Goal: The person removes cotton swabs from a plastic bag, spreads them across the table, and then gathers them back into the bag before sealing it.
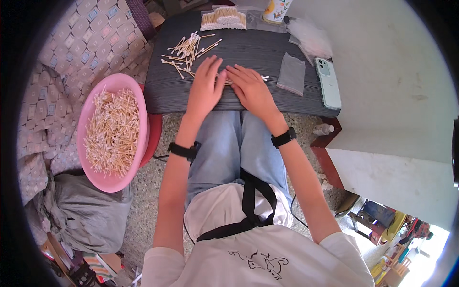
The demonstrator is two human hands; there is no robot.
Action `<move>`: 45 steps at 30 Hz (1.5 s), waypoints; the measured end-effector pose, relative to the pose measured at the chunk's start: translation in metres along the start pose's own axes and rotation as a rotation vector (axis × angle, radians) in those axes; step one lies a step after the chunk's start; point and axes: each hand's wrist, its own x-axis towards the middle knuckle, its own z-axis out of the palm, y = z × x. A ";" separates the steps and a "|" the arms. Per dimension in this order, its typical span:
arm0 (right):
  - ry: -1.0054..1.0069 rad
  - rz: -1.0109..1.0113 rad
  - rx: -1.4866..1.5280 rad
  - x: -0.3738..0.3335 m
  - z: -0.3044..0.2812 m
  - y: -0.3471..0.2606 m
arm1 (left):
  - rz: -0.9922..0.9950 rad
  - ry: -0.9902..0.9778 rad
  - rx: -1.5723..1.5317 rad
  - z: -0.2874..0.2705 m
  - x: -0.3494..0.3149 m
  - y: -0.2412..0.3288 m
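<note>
- Dark grey and wood-grained, the table (pixel 248 45) lies in front of the seated person, with both hands over its near part
- The left hand (pixel 205 85) is palm down with its fingers stretched forward and its thumb toward the other hand; whether it grips anything I cannot tell
- The right hand (pixel 249 87) is also palm down, fingers pointing forward and leftward; its grip too is hidden
- A few gathered swabs (pixel 265 77) lie at the hands, white tips showing just beyond the right hand and sticks visible between the two
- Loose swabs (pixel 190 48) lie scattered at various angles on the table, ahead of the left hand and to its left
- Many more, the heaped swabs (pixel 113 131), fill a pink basin (pixel 114 185) left of the table, above a red stool (pixel 154 143)
- Swab packs (pixel 224 19) in clear plastic sit together at the table's far edge, near a printed cup (pixel 276 10)
- To the right lie a flat clear bag (pixel 291 74), a pile of clear bags (pixel 310 38) and a pale green phone (pixel 329 83)
</note>
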 end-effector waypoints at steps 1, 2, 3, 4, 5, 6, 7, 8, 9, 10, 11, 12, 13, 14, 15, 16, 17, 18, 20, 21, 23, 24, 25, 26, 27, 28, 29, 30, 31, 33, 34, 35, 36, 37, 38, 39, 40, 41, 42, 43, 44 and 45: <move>0.065 0.052 0.112 0.001 -0.002 -0.002 | 0.090 -0.007 0.117 0.001 -0.009 0.003; 0.131 0.106 0.222 0.000 -0.004 -0.001 | 0.093 -0.080 0.175 0.001 -0.014 0.007; 0.132 0.105 0.220 -0.003 -0.004 0.000 | 0.095 -0.079 0.175 0.002 -0.017 0.011; 0.152 0.180 0.161 -0.008 -0.003 0.001 | 0.131 -0.110 0.226 0.004 -0.020 0.014; 0.172 0.252 0.105 -0.011 -0.003 0.001 | 0.165 -0.140 0.281 0.006 -0.022 0.016; 0.172 0.249 0.107 -0.013 -0.002 0.003 | 0.187 -0.156 0.374 0.008 -0.023 0.017; 0.147 0.210 0.134 -0.014 -0.002 0.005 | 0.185 -0.154 0.377 0.009 -0.023 0.017; 0.123 0.172 0.158 -0.013 -0.002 0.006 | 0.177 -0.143 0.377 0.010 -0.021 0.017; 0.124 0.172 0.157 -0.013 -0.002 0.007 | 0.170 -0.132 0.377 0.011 -0.019 0.017; 0.126 0.158 0.153 -0.013 -0.002 0.007 | 0.171 -0.131 0.376 0.011 -0.018 0.016; 0.129 0.147 0.146 -0.013 -0.002 0.008 | 0.132 -0.121 0.319 0.010 -0.016 0.014; 0.132 0.150 0.143 -0.013 -0.001 0.010 | 0.093 -0.110 0.260 0.008 -0.014 0.011; 0.132 0.157 0.157 -0.013 -0.001 0.011 | 0.097 -0.112 0.258 0.006 -0.012 0.008; 0.130 0.164 0.175 -0.013 0.000 0.010 | 0.066 -0.111 0.238 0.001 -0.011 0.003; 0.131 0.165 0.175 -0.013 0.000 0.009 | 0.034 -0.110 0.218 -0.003 -0.010 -0.003; 0.135 0.160 0.147 -0.012 0.001 0.008 | 0.022 -0.120 0.214 -0.008 -0.009 -0.009; 0.141 0.151 0.119 -0.012 0.001 0.007 | 0.022 -0.119 0.215 -0.012 -0.006 -0.013; 0.142 0.150 0.120 -0.012 0.001 0.007 | 0.080 -0.089 0.219 -0.015 -0.002 -0.017; 0.125 0.197 0.100 -0.011 0.000 0.005 | 0.142 -0.028 0.234 -0.017 -0.001 -0.017; 0.123 0.196 0.101 -0.011 0.000 0.004 | 0.140 -0.028 0.234 -0.015 -0.002 -0.014; 0.164 0.201 -0.142 -0.012 -0.001 0.003 | 0.162 -0.047 0.205 -0.007 -0.004 -0.007; 0.164 0.200 -0.143 -0.013 0.001 0.004 | 0.163 -0.052 0.246 -0.001 -0.006 -0.001; 0.144 0.203 -0.128 -0.014 0.003 0.007 | 0.163 -0.051 0.245 0.005 -0.010 0.004; 0.125 0.205 -0.115 -0.014 0.005 0.009 | 0.145 -0.080 0.335 0.010 -0.014 0.008; 0.126 0.204 -0.116 -0.014 0.006 0.012 | 0.127 -0.110 0.424 0.016 -0.015 0.012; 0.117 0.184 -0.042 -0.015 0.006 0.015 | 0.136 -0.110 0.450 0.022 -0.015 0.014; 0.105 0.161 0.041 -0.013 0.007 0.013 | 0.131 -0.109 0.454 0.025 -0.015 0.013; 0.103 0.156 0.045 -0.012 0.006 0.010 | 0.156 -0.101 0.336 0.028 -0.013 0.010; 0.092 0.181 0.147 -0.011 0.006 0.009 | 0.181 -0.092 0.218 0.030 -0.013 0.008; 0.081 0.211 0.242 -0.010 0.001 0.011 | 0.184 -0.091 0.102 0.032 -0.010 0.014; 0.098 0.218 0.299 -0.010 -0.002 0.013 | 0.185 -0.090 -0.012 0.032 -0.009 0.017; 0.118 0.228 0.354 -0.011 -0.004 0.015 | 0.189 -0.092 -0.016 0.031 -0.008 0.019; 0.120 0.232 0.349 -0.012 -0.006 0.017 | 0.159 -0.029 0.093 0.028 -0.007 0.020; 0.087 0.170 0.278 -0.013 -0.007 0.020 | 0.128 0.033 0.203 0.026 -0.006 0.021; 0.054 0.103 0.213 -0.012 -0.007 0.020 | 0.128 0.034 0.203 0.025 -0.007 0.016; 0.054 0.103 0.213 -0.011 -0.006 0.018 | 0.115 0.009 0.181 0.026 -0.006 0.012; 0.043 0.089 0.247 -0.008 -0.003 0.016 | 0.102 -0.015 0.158 0.028 -0.007 0.009; 0.033 0.076 0.280 -0.005 -0.002 0.014 | 0.101 -0.016 0.158 0.029 -0.006 0.009; 0.032 0.076 0.280 -0.003 -0.003 0.012 | 0.107 -0.047 0.059 0.031 -0.005 0.010; 0.003 0.165 0.412 -0.001 -0.004 0.011 | 0.113 -0.078 -0.040 0.031 -0.005 0.011; -0.026 0.255 0.541 -0.001 -0.005 0.012 | 0.114 -0.079 -0.041 0.030 -0.004 0.011; -0.025 0.256 0.540 -0.001 -0.005 0.013 | 0.039 -0.103 -0.151 0.027 -0.002 0.011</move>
